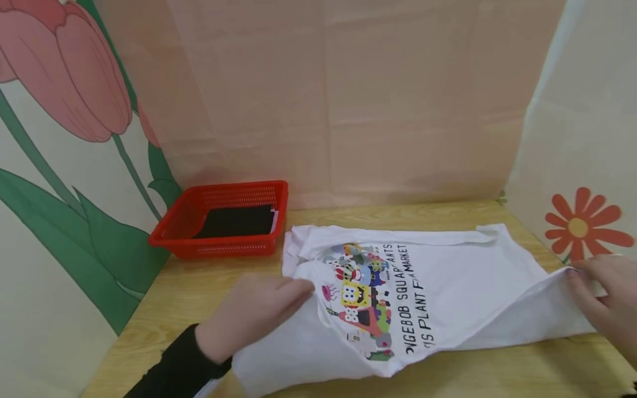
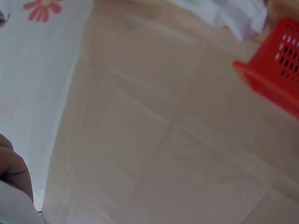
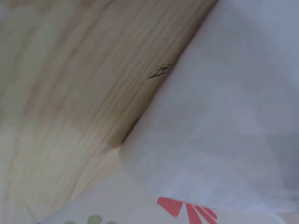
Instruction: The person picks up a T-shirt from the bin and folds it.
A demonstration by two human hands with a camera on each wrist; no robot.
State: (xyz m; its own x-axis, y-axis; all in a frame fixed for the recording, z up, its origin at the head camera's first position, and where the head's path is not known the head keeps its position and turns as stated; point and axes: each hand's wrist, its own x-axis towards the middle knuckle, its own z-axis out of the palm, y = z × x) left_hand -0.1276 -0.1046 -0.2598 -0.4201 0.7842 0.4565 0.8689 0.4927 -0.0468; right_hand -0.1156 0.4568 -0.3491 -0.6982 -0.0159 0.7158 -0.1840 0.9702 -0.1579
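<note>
A white T-shirt [image 1: 463,282] with a colourful cartoon print and black lettering lies partly folded, its print turned sideways. My left hand [image 1: 259,312] pinches the fabric beside the print and lifts it off the table. At the far right my right hand [image 1: 609,298] pinches another part of the near edge, raised with a fold running between the hands. In the left wrist view only some curled fingers [image 2: 14,168] show at the lower left edge. White cloth [image 3: 224,116] fills much of the right wrist view, where the right hand is out of sight.
Behind and left of the shirt stands a red plastic basket [image 1: 226,243] holding dark folded fabric [image 1: 236,221]. Everything rests on a wood-grain table [image 1: 174,309]. A plain pinkish-brown sheet [image 1: 378,110] hangs at the back, with flower-printed sheets [image 1: 582,138] on both sides.
</note>
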